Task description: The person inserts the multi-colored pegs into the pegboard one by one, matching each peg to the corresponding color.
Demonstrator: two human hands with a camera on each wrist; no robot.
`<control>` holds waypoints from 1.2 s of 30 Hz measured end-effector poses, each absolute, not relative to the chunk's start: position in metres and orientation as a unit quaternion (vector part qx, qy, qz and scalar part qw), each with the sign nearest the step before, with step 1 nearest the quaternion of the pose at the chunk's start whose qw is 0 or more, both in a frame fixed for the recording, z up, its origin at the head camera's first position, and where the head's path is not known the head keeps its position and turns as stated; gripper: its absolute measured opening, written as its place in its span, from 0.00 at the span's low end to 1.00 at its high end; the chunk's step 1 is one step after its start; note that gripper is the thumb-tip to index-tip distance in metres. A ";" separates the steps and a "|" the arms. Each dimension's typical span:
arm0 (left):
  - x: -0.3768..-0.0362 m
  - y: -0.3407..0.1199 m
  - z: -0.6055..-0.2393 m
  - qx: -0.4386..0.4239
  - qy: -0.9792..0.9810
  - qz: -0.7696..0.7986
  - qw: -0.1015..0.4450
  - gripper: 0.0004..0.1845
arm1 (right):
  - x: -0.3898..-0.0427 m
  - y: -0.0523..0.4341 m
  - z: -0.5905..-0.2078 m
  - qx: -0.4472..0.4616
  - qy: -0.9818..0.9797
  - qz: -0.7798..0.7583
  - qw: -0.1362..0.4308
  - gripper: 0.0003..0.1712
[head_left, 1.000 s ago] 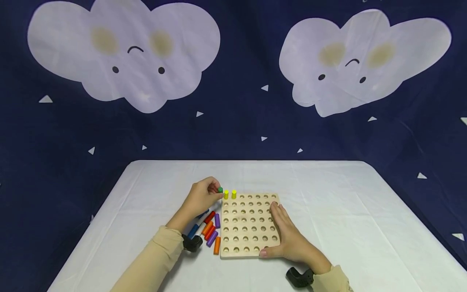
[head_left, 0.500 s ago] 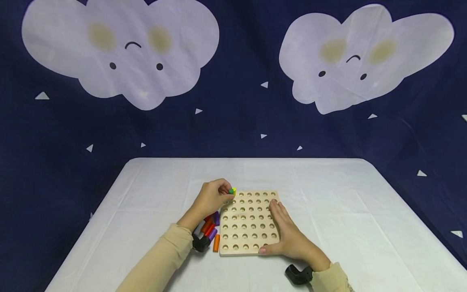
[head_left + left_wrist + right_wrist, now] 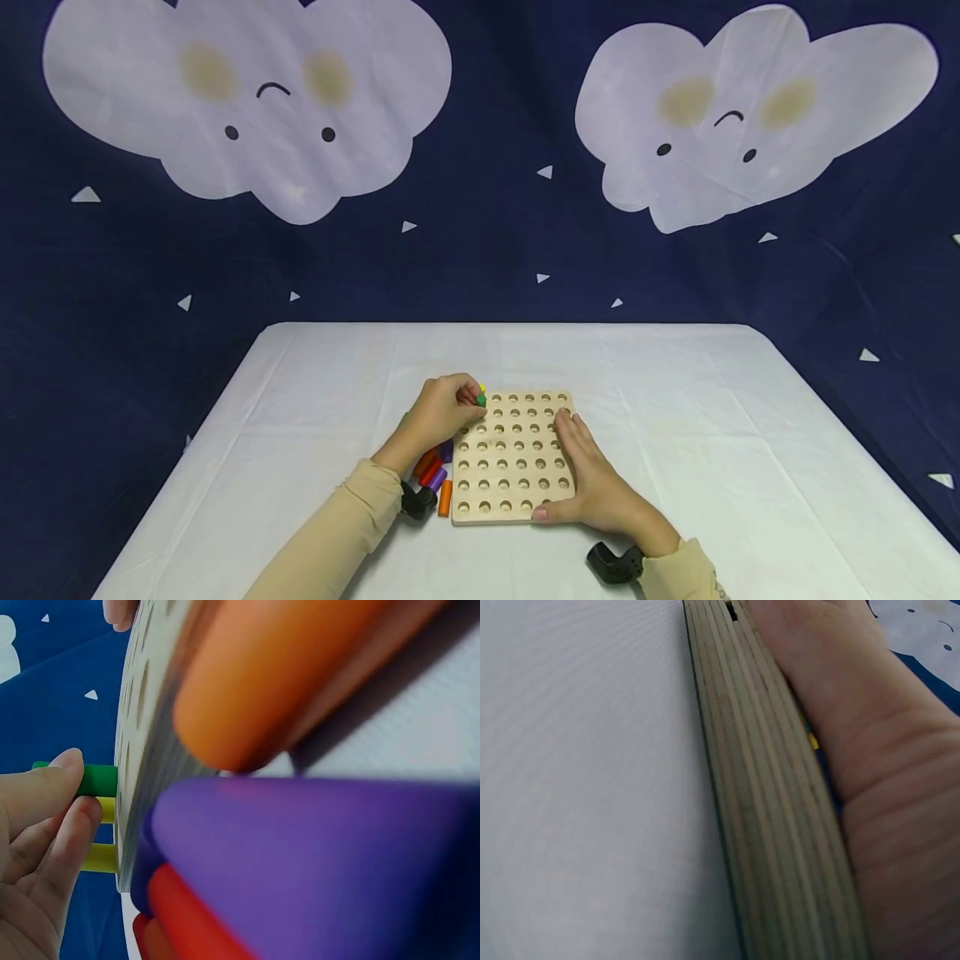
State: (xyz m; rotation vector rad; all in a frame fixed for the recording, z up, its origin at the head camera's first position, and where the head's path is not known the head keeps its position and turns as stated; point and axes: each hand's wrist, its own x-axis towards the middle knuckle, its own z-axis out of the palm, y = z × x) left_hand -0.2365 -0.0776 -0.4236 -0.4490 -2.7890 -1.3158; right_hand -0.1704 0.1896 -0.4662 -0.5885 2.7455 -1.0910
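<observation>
In the head view my left hand (image 3: 438, 412) is over the far-left corner of a pale wooden pegboard (image 3: 510, 455). Thumb and fingertips pinch a green peg (image 3: 99, 781), its end right at the board's face in the left wrist view. Two yellow pegs (image 3: 100, 858) stand in the board close by; in the head view the hand hides most of them. My right hand (image 3: 596, 492) lies spread along the board's right side, fingers over the right edge and thumb on the near edge. The right wrist view shows the board's layered edge (image 3: 757, 795) beside that hand.
Loose pegs lie left of the board, partly hidden under the left forearm: an orange peg (image 3: 446, 498), a purple peg (image 3: 438, 480) and a red peg (image 3: 430, 472) among several. A white cloth (image 3: 675, 400) covers the table. Behind hangs a dark blue curtain (image 3: 480, 250) with clouds.
My left hand has carried the green peg rightward past the first yellow peg, then slightly nearer and down to the board. The right hand keeps its place on the board.
</observation>
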 end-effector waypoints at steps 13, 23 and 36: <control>-0.237 -0.077 -0.428 -0.164 -0.897 -0.410 0.011 0.09 | -0.171 0.190 -0.466 -0.194 0.909 -0.363 0.069 0.85; -0.239 -0.078 -0.429 -0.170 -0.904 -0.392 0.007 0.09 | -0.171 0.189 -0.464 -0.197 0.907 -0.365 0.067 0.85; -0.231 -0.124 -0.418 -0.104 -0.892 -0.436 0.056 0.08 | -0.171 0.189 -0.464 -0.200 0.909 -0.361 0.060 0.85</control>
